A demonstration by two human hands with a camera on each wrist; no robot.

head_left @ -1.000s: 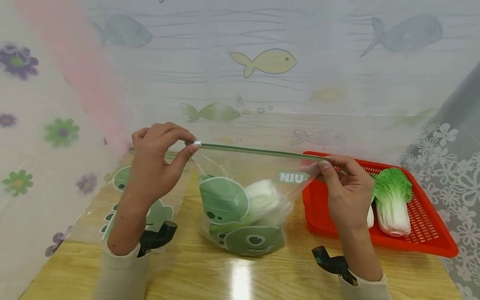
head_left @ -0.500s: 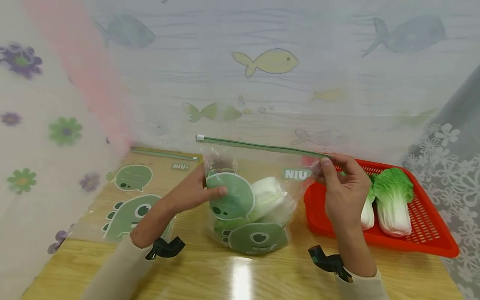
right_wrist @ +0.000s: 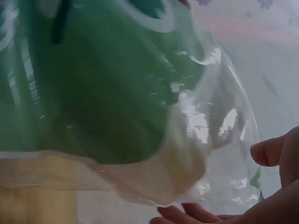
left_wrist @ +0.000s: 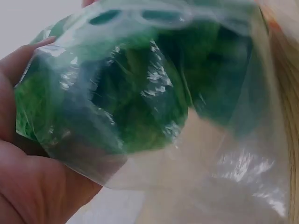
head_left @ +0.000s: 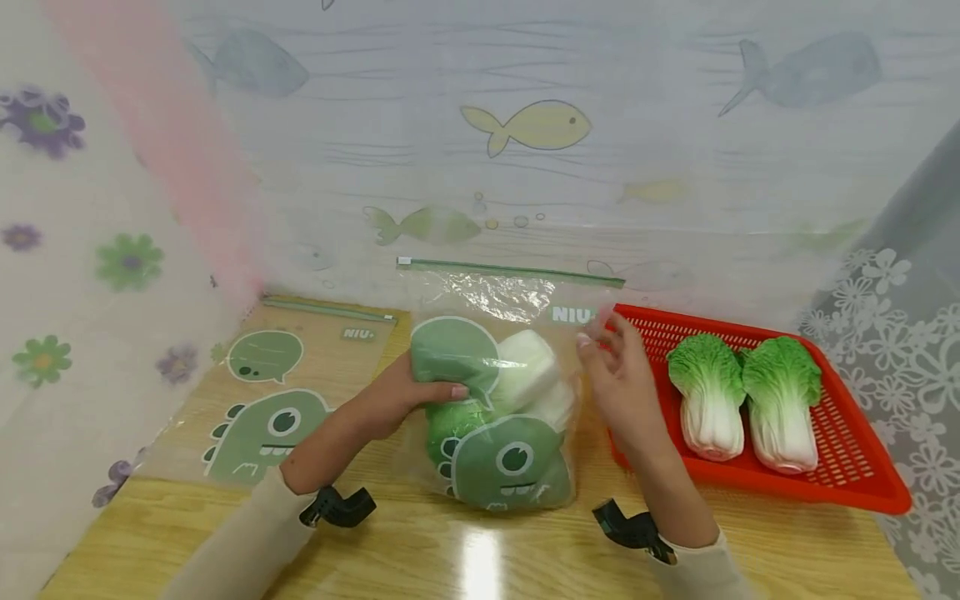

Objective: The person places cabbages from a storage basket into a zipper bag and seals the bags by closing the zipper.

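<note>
A clear slider zip bag with green dinosaur prints stands in the middle of the table, napa cabbages inside it. Its green zip strip runs along the top, the white slider at the left end. My left hand grips the bag's left side, thumb in front and fingers hidden behind. In the left wrist view, green leaves show through the plastic beside that hand. Beside the bag's right edge my right hand is loosely bent; in the right wrist view its thumb is apart from the plastic.
To the right, a red plastic basket holds two napa cabbages. Another printed zip bag lies flat on the table's left side. Behind hangs a curtain with fish drawings.
My left hand left the slider and moved down to the bag's left side. My right hand let go of the zip's right end and came down left. The bag stands more upright.
</note>
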